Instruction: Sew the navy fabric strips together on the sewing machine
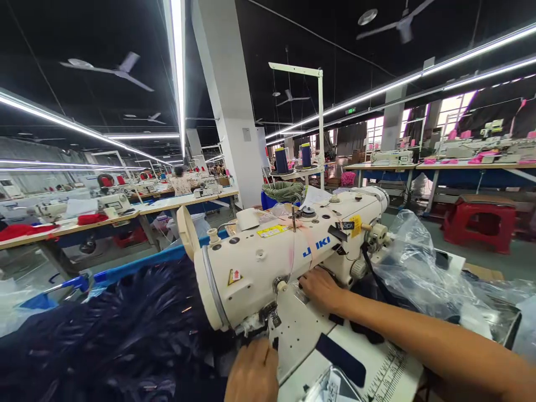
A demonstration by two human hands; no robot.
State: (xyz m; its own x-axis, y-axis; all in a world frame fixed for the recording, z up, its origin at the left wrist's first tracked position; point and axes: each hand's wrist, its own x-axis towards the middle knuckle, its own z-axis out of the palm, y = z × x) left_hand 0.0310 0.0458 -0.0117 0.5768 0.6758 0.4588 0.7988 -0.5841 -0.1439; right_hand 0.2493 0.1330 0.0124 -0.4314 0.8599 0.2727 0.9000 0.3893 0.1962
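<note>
A white sewing machine (268,251) stretches across the middle. My left hand (253,368) is at its needle end, low in view, with fingers curled down beside the presser foot (274,318). A small dark strip (275,343) shows at its fingertips; what the fingers grip is hidden. My right hand (320,287) reaches beneath the machine arm above the bed plate (293,329), its fingers bent and partly hidden. Dark navy fabric (125,335) is heaped left of the needle end. A flat navy piece (341,359) lies on the machine table in front of my right forearm.
Clear plastic bags (427,268) lie at the right end of the machine. A clear case (330,388) sits at the front edge. Navy thread cones (281,160) stand behind. A red stool (479,223) is on the floor at right, with other sewing tables (188,201) beyond.
</note>
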